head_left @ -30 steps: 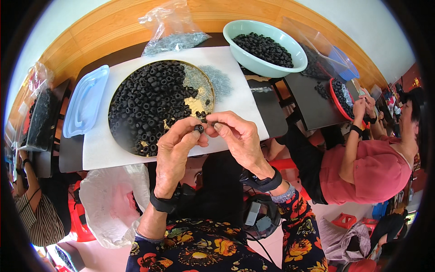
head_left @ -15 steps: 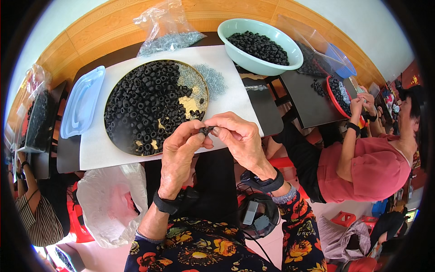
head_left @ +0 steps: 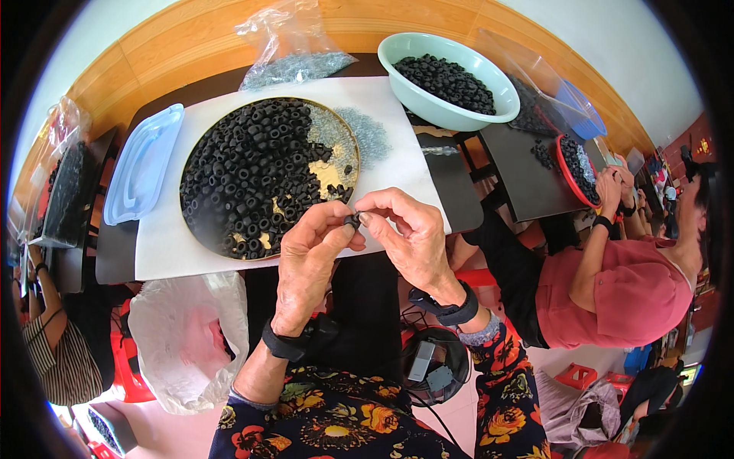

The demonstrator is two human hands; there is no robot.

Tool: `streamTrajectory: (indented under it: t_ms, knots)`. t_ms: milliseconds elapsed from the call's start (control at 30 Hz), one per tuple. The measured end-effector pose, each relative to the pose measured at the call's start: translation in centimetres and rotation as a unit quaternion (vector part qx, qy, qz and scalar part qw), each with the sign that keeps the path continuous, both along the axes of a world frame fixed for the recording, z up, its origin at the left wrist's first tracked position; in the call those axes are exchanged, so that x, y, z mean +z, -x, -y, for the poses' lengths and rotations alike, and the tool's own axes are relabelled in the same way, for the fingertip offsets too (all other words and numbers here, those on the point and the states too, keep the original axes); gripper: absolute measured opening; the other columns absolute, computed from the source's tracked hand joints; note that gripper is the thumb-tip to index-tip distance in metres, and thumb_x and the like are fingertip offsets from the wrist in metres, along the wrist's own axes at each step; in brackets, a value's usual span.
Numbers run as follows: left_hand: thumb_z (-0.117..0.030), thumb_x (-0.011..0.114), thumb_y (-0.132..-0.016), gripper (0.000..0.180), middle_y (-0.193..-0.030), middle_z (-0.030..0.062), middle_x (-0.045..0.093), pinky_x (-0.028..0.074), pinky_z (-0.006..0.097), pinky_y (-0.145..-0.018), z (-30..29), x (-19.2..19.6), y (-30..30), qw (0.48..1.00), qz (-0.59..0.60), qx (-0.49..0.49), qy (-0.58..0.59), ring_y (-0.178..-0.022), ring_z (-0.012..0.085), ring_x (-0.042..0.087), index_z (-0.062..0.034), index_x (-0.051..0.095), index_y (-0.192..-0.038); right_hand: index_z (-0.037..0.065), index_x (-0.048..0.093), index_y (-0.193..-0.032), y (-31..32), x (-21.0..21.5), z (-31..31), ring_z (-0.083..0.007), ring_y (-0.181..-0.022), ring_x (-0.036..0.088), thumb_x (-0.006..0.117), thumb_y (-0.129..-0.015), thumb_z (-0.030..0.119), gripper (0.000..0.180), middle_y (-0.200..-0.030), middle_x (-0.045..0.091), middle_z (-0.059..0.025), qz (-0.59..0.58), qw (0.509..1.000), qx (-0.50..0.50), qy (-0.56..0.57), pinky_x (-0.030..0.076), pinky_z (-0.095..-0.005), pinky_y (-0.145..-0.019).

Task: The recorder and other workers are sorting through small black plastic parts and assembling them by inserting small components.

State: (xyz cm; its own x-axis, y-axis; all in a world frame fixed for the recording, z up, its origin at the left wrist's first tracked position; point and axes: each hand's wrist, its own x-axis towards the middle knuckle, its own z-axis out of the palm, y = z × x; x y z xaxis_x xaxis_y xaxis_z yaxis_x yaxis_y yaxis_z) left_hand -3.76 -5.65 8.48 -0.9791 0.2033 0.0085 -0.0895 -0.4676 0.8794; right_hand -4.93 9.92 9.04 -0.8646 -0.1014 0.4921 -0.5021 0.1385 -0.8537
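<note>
A dark desk (head_left: pixel 456 187) carries a white sheet (head_left: pixel 407 170) and a round tray (head_left: pixel 327 174) of black rings (head_left: pixel 248 149).
By the tray's near edge, the left hand (head_left: pixel 307 256) and right hand (head_left: pixel 413 243) meet, both pinching one small black piece (head_left: pixel 352 220).

A bare strip of the white rectangular sheet (head_left: pixel 409 164) runs down its right edge to the near right corner, leaving room for a low pass. The round mint-green plastic basin (head_left: pixel 428 116) blocks the far right corner. A clear plastic bag (head_left: pixel 284 34) stands at the far edge, and a pale blue plastic lid (head_left: pixel 144 164) lies along the left. The left hand (head_left: pixel 307 249) and right hand (head_left: pixel 410 239), meeting at a small black piece (head_left: pixel 352 219), obstruct the near side of the round gold-coloured tray (head_left: pixel 330 174).
</note>
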Motion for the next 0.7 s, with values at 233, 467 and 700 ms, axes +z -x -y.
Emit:
streamTrajectory:
  t_ms: [233,467,700]
  knots:
    - [0.002,0.056,-0.088,0.02,-0.096,0.0057,0.064,0.05,0.026,-0.077,0.2,-0.1,-0.1,0.998,-0.025,0.025,0.052,-0.08,0.012,0.062,-0.0001,0.059,-0.109,-0.001,0.064,-0.1,-0.6,0.8,0.6,-0.0136,-0.073,0.064,0.062,-0.085,-0.003,0.015,-0.087,0.066,-0.0099,-0.011,0.998,-0.031,-0.045,0.051,-0.0259,-0.065]
    - [0.002,0.056,-0.088,0.024,-0.099,0.0049,0.065,0.05,0.027,-0.079,-0.5,-0.3,-0.4,0.999,-0.009,0.039,0.001,-0.086,0.0117,0.061,-0.002,0.058,-0.112,0.0,0.065,-0.102,-1.3,-0.3,1.1,-0.0151,-0.075,0.064,0.06,-0.084,-0.007,0.02,-0.093,0.062,-0.0114,-0.026,0.999,-0.044,0.001,0.051,-0.0254,-0.066]
    - [-0.002,0.056,-0.09,0.021,-0.097,0.003,0.064,0.047,0.031,-0.088,-0.6,-0.7,-0.5,0.989,0.055,-0.028,-0.137,-0.091,0.0139,0.062,-0.0057,0.058,-0.11,0.002,0.064,-0.11,-1.4,-1.1,0.2,-0.0177,-0.082,0.062,0.066,-0.074,-0.007,0.037,-0.102,0.059,-0.0109,-0.087,0.993,-0.05,-0.055,0.051,-0.0289,-0.072]
